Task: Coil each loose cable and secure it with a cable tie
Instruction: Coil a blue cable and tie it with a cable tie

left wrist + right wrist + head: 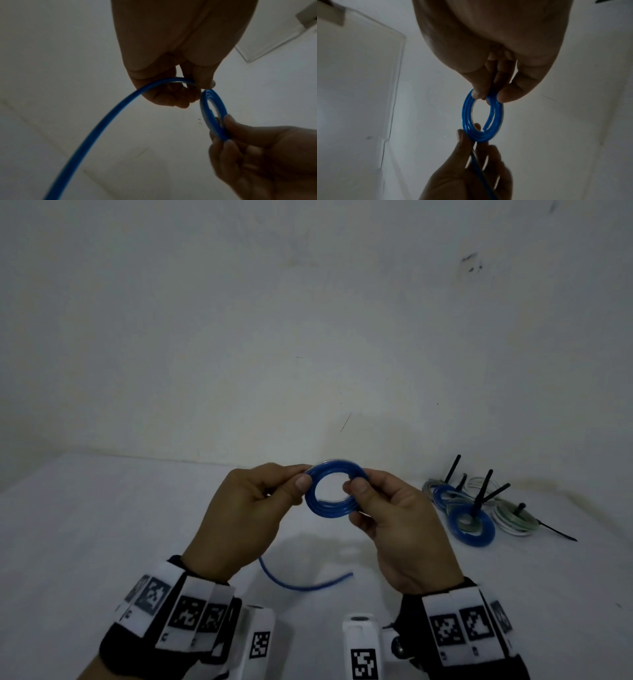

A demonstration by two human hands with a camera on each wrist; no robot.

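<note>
- A glossy blue plastic-coated cable wound into a small round coil [334, 491] is held in the air above a white table [102, 525], between two hands.
- The left hand [246, 508] pinches the coil's left edge between thumb and forefinger, the other fingers curled in.
- The right hand [394, 515] pinches the coil's right edge the same way, thumb in front.
- The coil shows several smooth turns lying side by side, forming a flat ring with an open centre.
- A loose tail of the same cable [301, 582] runs from the left hand and curves down onto the table between the wrists.
- Near the right hand, a cluster of finished coils [472, 515], blue and whitish-green, lies on the table, each bound with a stiff black cable tie [479, 491] whose end sticks up.
- A plain, scuffed white wall [308, 320] stands behind the table.
- Both wrists wear black bands with square black-and-white markers [459, 628].
</note>
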